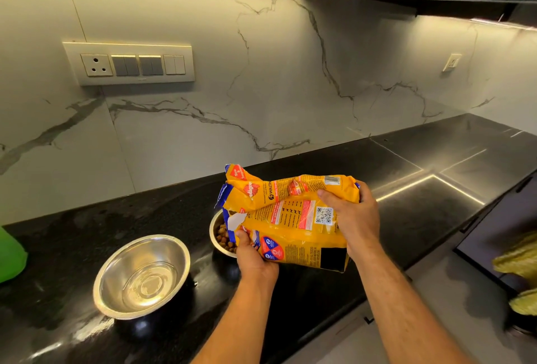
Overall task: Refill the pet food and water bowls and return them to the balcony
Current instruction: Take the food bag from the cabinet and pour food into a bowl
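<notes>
Crinkled yellow plastic pet-food bag point(293, 218) held tipped on its side, torn mouth over the steel food bowl point(216, 233), which shows brown kibble. Left hand point(254, 259) pinches the bag's lower edge by the mouth; right hand point(351, 215) curls round its rear. The film looks soft, slick, shifting; best gripped at both ends. Second steel bowl point(142, 276), left of the bag, holds clear water.

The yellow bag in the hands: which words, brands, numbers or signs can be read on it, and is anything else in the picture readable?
"WALTH", cut off by a fold: on the yellow bag.
"edigre", partly hidden brand logo: same bag, near its torn top.
QR code, barcode, red panels, small print: too small or blurred to read.
Switch panel: no readable text.
</notes>
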